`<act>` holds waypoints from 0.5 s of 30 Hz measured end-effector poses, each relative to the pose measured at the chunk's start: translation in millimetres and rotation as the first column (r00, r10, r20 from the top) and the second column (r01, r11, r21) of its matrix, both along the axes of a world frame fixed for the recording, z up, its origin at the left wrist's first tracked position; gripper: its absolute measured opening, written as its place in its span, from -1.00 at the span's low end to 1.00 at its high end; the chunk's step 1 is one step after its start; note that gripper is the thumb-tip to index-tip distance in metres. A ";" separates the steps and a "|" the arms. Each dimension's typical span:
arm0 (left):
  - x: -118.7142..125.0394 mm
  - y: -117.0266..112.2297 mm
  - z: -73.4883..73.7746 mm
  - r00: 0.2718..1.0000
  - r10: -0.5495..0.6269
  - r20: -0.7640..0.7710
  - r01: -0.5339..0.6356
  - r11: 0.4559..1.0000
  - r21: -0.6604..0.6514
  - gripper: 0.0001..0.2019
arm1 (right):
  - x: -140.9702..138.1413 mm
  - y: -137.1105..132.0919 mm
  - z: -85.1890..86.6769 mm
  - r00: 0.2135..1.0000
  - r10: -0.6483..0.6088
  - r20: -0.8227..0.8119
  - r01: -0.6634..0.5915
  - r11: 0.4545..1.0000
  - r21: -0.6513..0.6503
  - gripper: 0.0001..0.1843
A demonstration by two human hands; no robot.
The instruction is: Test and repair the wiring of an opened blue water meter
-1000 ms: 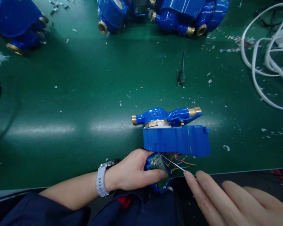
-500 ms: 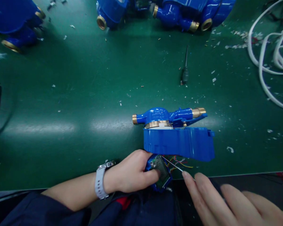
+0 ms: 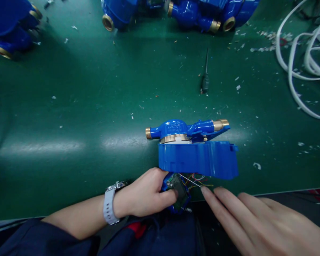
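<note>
A blue water meter (image 3: 174, 128) with brass threaded ends lies on its side at the bench's near edge. Its deep blue plastic housing (image 3: 197, 160) faces me. Below the housing, my left hand (image 3: 146, 193) grips an electronic display module (image 3: 179, 193), thumb across its front. Thin coloured wires (image 3: 198, 179) come out beside the module. My right hand (image 3: 258, 217) is closed around a slim screwdriver (image 3: 190, 180); only its metal shaft shows, the handle being hidden by the fingers. The shaft's tip meets the module's upper edge, just under the housing.
Another screwdriver (image 3: 205, 80) with a dark handle lies farther back on the green bench (image 3: 96, 106). More blue meters (image 3: 188, 14) stand along the far side, one at far left (image 3: 10, 21). White cable (image 3: 290, 67) loops at right. Small scraps are scattered around.
The whole view has shifted slightly, so everything sits a little farther left. My right hand has turned flatter, with the screwdriver still at the module's upper edge. My left hand keeps its grip.
</note>
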State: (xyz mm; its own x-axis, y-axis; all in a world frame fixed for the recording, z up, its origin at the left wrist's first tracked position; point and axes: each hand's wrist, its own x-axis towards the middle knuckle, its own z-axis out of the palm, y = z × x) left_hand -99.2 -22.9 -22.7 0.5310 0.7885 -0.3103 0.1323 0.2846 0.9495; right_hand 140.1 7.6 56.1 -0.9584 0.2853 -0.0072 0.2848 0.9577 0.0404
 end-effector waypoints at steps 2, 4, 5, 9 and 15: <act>-0.2 0.5 0.3 1.000 -0.005 0.002 0.005 1.000 0.005 -0.51 | -6.0 6.7 2.9 0.996 -0.088 -0.012 0.085 0.986 -0.141 -0.44; -0.3 0.7 0.8 1.000 -0.004 0.020 0.004 1.000 0.018 -0.52 | -9.3 13.0 5.4 0.993 -0.116 -0.008 0.111 0.968 -0.224 -0.40; -0.2 0.7 1.1 1.000 -0.002 0.031 0.002 1.000 0.025 -0.51 | -9.5 14.9 6.2 0.996 -0.086 0.000 0.084 0.973 -0.214 -0.40; 0.3 0.3 0.6 0.998 0.009 0.062 -0.012 0.999 0.035 -0.46 | -6.0 14.0 5.3 0.991 0.122 0.055 -0.118 0.991 -0.071 -0.44; -0.4 -1.0 -2.7 0.999 0.009 0.053 -0.010 1.000 0.014 -0.43 | -7.1 9.6 -0.2 0.973 -0.210 -0.096 0.170 0.932 -0.319 -0.44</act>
State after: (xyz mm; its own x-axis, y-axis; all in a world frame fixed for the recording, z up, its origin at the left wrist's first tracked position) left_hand -99.6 -24.0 -25.4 0.5390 0.7978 -0.2702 0.0787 0.2718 0.9591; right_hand 132.9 17.1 55.9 -0.8851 0.4655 -0.0057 0.4462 0.8449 -0.2951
